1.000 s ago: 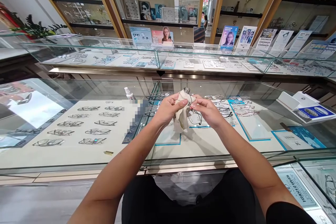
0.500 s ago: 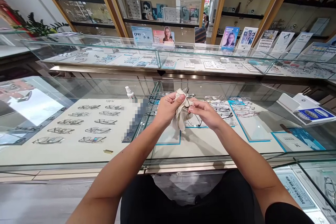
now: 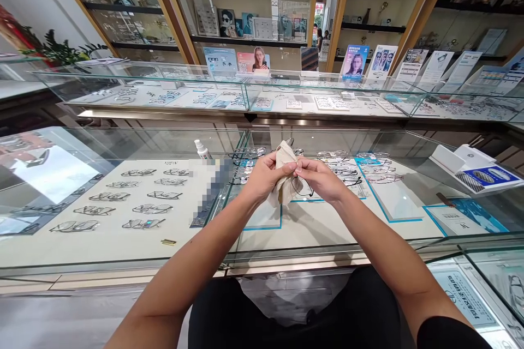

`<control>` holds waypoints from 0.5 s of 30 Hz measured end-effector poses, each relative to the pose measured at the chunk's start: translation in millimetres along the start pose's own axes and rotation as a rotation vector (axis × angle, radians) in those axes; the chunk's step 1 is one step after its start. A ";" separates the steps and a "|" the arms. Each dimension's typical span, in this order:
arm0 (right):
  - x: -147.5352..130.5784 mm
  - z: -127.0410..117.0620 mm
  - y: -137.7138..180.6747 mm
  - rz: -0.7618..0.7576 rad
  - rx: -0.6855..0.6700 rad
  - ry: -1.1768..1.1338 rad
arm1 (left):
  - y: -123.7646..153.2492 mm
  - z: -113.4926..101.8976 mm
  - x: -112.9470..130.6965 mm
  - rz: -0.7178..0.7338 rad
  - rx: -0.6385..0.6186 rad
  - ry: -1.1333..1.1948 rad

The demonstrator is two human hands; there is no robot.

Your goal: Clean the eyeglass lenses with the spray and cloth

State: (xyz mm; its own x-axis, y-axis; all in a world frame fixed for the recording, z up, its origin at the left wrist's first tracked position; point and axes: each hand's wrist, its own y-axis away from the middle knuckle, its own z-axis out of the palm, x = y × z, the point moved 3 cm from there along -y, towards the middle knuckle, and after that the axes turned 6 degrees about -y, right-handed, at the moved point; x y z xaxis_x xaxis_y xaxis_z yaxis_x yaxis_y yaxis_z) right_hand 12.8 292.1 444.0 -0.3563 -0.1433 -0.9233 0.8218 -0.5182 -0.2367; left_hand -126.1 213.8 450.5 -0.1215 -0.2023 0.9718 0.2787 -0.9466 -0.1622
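Note:
Above the glass counter, my left hand (image 3: 266, 175) is closed on a cream cleaning cloth (image 3: 285, 158), its thumb pressed along the cloth. The cloth is folded around part of a pair of eyeglasses (image 3: 303, 191), whose thin dark frame shows below and to the right. My right hand (image 3: 319, 174) pinches the eyeglasses at the cloth's right side, its fingertips meeting the left thumb. Most of the lenses are hidden by cloth and fingers.
Below the hands is a glass display counter (image 3: 347, 234) with rows of eyeglasses (image 3: 153, 195) inside. A white spray bottle (image 3: 202, 149) stands left of the hands. At right lies a white and blue box (image 3: 477, 169). Another glass case (image 3: 172, 112) runs behind.
The left thumb has slid down and right over the cloth toward the right fingertips. The cloth now stands more upright and covers more of the eyeglasses. The view has shifted slightly.

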 end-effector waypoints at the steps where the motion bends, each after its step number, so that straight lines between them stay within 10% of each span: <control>1: 0.7 -0.1 -0.3 0.007 0.003 -0.011 | 1.0 0.9 -0.3 0.001 0.011 -0.011; 15: -3.4 -2.4 1.5 0.012 -0.096 0.034 | -5.9 -17.4 4.6 0.130 0.107 -0.064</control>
State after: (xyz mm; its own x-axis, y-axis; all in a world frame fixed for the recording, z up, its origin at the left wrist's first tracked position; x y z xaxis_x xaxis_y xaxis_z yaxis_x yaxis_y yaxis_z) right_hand 16.4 293.8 446.0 -0.3321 -0.1193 -0.9357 0.8653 -0.4333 -0.2519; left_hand -144.8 214.1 452.9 -0.0180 -0.3016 0.9533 0.3885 -0.8806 -0.2713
